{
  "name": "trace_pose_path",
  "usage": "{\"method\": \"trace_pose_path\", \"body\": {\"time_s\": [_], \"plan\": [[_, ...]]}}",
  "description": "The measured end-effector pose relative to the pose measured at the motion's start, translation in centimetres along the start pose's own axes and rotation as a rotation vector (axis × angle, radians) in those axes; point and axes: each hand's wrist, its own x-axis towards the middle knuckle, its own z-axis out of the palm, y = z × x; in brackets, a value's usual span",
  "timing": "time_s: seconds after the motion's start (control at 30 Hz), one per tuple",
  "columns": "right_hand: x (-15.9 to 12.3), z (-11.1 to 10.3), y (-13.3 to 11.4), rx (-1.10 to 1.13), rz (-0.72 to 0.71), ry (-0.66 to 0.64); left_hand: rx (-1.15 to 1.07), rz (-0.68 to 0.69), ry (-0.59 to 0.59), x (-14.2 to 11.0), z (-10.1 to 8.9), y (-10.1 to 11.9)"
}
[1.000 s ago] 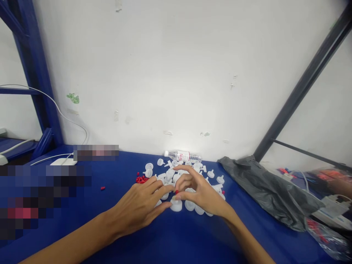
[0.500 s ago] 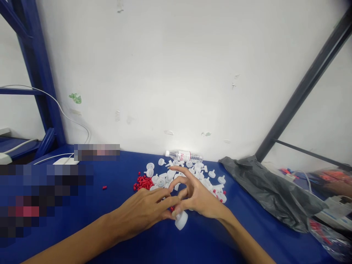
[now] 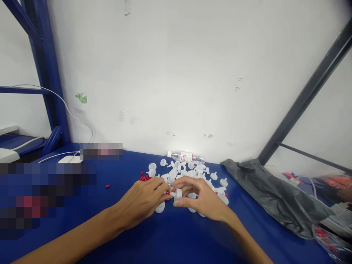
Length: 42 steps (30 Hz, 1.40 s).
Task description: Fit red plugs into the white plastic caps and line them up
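My right hand (image 3: 200, 194) is closed on a white plastic nozzle cap (image 3: 178, 193), its narrow spout turned left. Between the fingertips of my left hand (image 3: 145, 198) is a small red cap (image 3: 168, 192), in line with the spout tip and seemingly touching it; how far it sits on the spout I cannot tell. Behind both hands spreads a pile of white nozzle caps (image 3: 173, 174). Small red caps (image 3: 145, 178) lie in a heap beyond my left hand, which partly hides them. Another white nozzle cap (image 3: 160, 208) rests just below my left fingertips.
A clear plastic bottle (image 3: 186, 157) lies along the wall behind the pile. One stray red cap (image 3: 107, 186) is on the blue table (image 3: 170, 238) at left. A grey plastic sheet (image 3: 275, 194) covers the right side, near a clear bag with red pieces (image 3: 326, 238). White cables run at left.
Both hands have moved up a little, and the white nozzle cap has turned from tilted downward to roughly level. The red cap and spout now show between my fingertips.
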Motion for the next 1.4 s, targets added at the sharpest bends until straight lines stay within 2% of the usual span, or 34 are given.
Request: {"method": "trace_pose_path", "body": {"time_s": [0.1,0.23,0.33,0.57,0.7,0.77,0.83,0.97,1.07,1.13,1.2,1.27,1.33,1.4], "plan": [[0.0,0.6,0.0,0.001,0.007,0.078,0.024,-0.042,-0.024,-0.1,0.1,-0.2],[-0.1,0.7,0.2,-0.049,-0.059,0.102,-0.013,-0.048,-0.112,0.0,-0.4,0.2],[-0.1,0.4,0.3,-0.162,-0.166,0.12,-0.199,-0.126,-0.134,0.3,-1.0,0.9],[-0.2,0.0,1.1,-0.444,-0.416,0.202,-0.664,-0.453,-0.092,1.5,-1.3,2.2],[-0.2,0.1,1.3,-0.558,-0.546,0.204,-0.808,-0.537,-0.07,1.9,-1.3,2.3],[-0.3,0.3,1.3,-0.609,-0.568,0.207,-0.774,-0.51,-0.066,1.7,-1.2,2.1],[-0.4,0.7,1.2,-0.603,-0.538,0.216,-0.614,-0.408,-0.059,1.2,-1.1,1.6],[-0.6,1.8,0.7,-0.396,-0.306,0.223,-0.272,-0.132,-0.019,0.1,-1.0,0.5],[-0.6,2.3,0.2,-0.187,-0.153,0.183,-0.208,-0.032,0.006,-0.2,-1.1,0.3],[-0.4,2.4,-0.2,-0.105,-0.133,0.142,-0.258,-0.014,0.008,-0.1,-1.2,0.7],[-0.2,2.3,-0.6,-0.116,-0.159,0.122,-0.393,-0.073,-0.003,0.1,-1.2,1.2],[-0.4,1.9,-1.0,-0.222,-0.219,0.155,-0.572,-0.209,-0.006,0.2,-1.3,1.6],[-1.2,1.2,-1.1,-0.394,-0.312,0.263,-0.729,-0.399,0.042,0.2,-1.5,1.4],[-2.6,0.1,-1.2,-0.577,-0.361,0.457,-0.794,-0.577,0.132,0.1,-1.8,0.4]]}}
